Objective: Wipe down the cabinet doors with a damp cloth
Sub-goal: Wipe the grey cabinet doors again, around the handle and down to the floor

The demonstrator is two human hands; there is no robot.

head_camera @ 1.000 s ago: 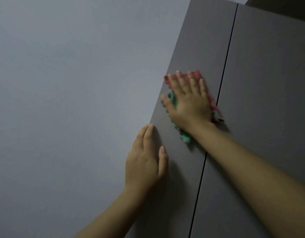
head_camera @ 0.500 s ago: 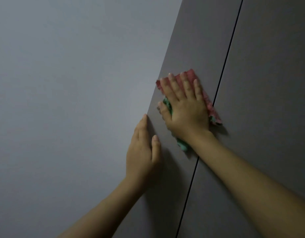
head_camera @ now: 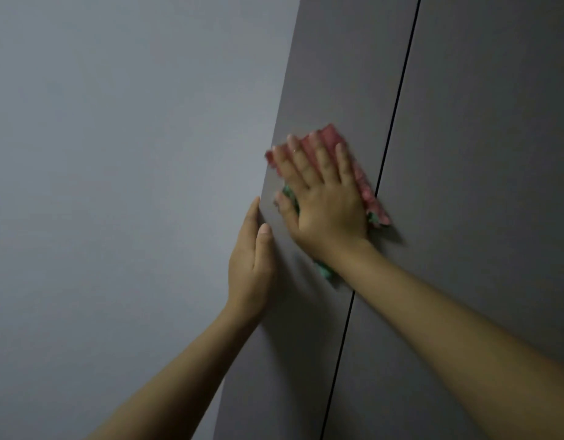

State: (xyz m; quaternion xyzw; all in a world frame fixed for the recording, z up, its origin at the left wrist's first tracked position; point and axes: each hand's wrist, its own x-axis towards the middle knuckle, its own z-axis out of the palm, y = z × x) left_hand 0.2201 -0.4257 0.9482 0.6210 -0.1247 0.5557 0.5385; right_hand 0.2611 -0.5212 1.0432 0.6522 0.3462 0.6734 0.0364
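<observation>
Right hand (head_camera: pixel 325 198) lies flat, fingers straight, pressing the soft, limp pink-and-green cloth (head_camera: pixel 365 185) at frame centre — palm pressure suits it; left hand (head_camera: pixel 250 258), open, steadies the grey cabinet door (head_camera: pixel 338 74).

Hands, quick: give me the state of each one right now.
Left hand: open, fingers straight along the edge of the left cabinet door.
Right hand: open, flat, pressing the cloth against that door.

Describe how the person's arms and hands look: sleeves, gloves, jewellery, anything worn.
Both forearms are bare as far as the frame shows: no sleeves in view, so any sleeve ends above the frame edge. The left hand and the right hand wear no gloves. No watch or bracelet shows at either wrist. The nails are short and unpainted. A small glint on one right finger might be a ring, but the picture is too blurred to tell.
</observation>
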